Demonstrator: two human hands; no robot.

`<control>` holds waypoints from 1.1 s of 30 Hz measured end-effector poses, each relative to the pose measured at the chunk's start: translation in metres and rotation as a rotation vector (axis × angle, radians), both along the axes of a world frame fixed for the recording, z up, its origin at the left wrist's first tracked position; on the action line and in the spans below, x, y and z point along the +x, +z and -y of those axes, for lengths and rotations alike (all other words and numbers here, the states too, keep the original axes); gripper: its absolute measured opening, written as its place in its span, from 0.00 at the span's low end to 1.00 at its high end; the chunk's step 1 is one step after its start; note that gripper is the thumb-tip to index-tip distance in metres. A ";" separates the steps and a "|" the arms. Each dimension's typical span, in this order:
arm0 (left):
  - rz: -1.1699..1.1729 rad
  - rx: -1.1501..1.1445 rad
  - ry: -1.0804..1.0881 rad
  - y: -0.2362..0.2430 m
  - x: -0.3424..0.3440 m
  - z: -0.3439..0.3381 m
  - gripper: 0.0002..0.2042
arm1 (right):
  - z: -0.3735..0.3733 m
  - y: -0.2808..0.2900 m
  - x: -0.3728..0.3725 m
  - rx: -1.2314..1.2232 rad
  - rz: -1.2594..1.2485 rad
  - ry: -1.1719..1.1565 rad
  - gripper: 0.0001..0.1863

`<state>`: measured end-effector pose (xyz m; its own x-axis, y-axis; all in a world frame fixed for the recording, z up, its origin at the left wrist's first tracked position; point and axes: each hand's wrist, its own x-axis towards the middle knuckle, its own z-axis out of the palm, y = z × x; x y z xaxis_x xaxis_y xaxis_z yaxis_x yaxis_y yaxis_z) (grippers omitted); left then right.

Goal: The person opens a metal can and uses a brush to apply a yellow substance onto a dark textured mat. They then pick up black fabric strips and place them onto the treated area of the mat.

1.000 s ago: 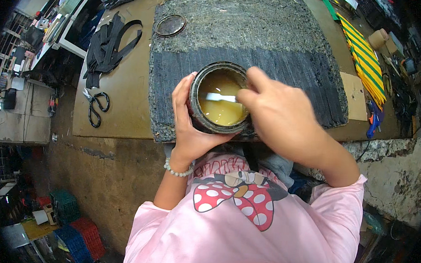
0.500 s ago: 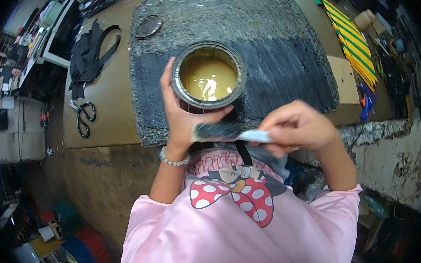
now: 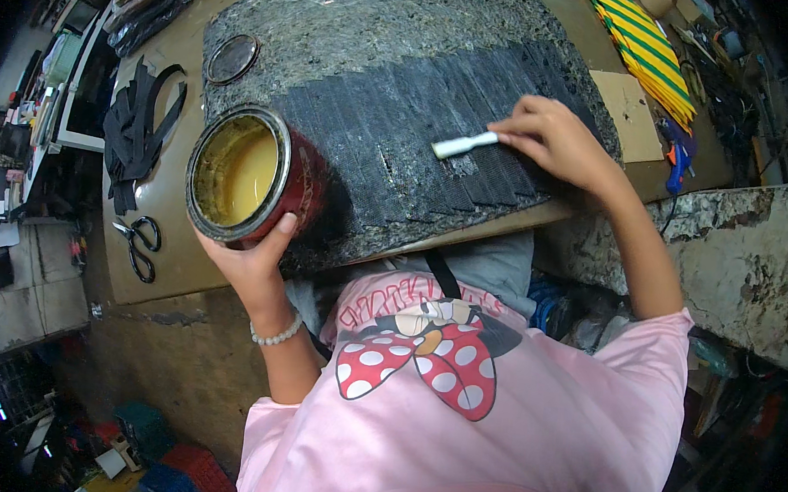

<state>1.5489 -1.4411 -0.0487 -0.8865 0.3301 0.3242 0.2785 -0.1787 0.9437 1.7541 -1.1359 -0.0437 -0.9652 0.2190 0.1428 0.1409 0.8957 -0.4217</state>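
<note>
My left hand (image 3: 252, 254) grips a red tin can (image 3: 298, 175) of yellowish liquid, held over the left front part of the mottled stone board (image 3: 392, 17). A row of dark strips (image 3: 330, 114) lies side by side across the board. In my right hand (image 3: 543, 138) is a brush with a white handle (image 3: 463, 144), over the strips right of the can; its tip is small and pale. A round lid (image 3: 233, 58) lies at the board's left edge.
Left on the brown table (image 3: 182, 277) are black straps (image 3: 137, 127), scissors (image 3: 142, 256) and plastic-wrapped items (image 3: 151, 0). To the right are yellow-and-green striped pieces (image 3: 640, 58), cardboard (image 3: 631, 116) and a blue glue gun (image 3: 679, 156). A cracked wall edge (image 3: 749, 262) stands right of the table.
The brush came out of the can toward me, then moved up and right onto the strips. My left hand has carried the can leftward and tilted it.
</note>
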 end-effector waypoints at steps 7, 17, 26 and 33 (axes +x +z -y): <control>0.011 0.035 -0.004 0.003 0.008 0.011 0.48 | -0.001 -0.008 -0.022 0.278 -0.138 0.026 0.08; 0.024 0.045 -0.057 -0.001 0.001 0.008 0.46 | 0.017 0.032 0.047 -0.209 0.187 0.113 0.09; -0.058 -0.014 -0.074 0.002 0.008 0.002 0.50 | -0.020 0.000 -0.011 0.402 -0.169 0.016 0.10; -0.028 -0.048 -0.083 0.003 0.007 0.002 0.51 | 0.027 0.016 0.060 0.289 0.080 0.104 0.11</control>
